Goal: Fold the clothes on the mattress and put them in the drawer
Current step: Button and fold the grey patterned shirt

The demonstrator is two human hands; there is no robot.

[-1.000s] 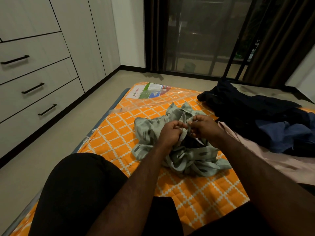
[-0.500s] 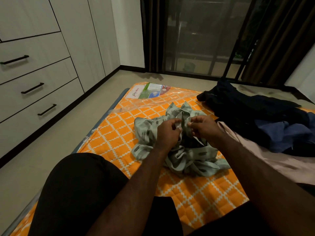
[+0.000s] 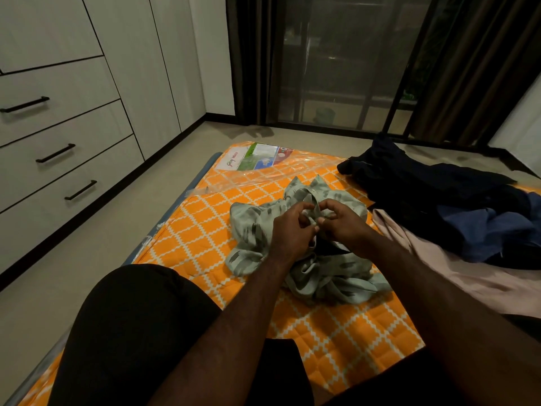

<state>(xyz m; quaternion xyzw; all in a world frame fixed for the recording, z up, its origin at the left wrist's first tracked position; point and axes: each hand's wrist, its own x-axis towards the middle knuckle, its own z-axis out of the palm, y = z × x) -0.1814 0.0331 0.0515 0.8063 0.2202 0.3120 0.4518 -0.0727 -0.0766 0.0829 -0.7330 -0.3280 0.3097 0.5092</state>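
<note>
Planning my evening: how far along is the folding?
Done: nothing visible; no folded garment shows and the three drawers are closed. In hand: left hand and right hand pinch the crumpled green shirt on the mattress. Left: fold it, the dark pile and the pink cloth, then put all away.

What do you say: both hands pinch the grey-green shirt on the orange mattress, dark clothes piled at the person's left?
No: head view shows the dark clothes at the person's right. Both the left hand and right hand pinch the shirt on the mattress.
</note>
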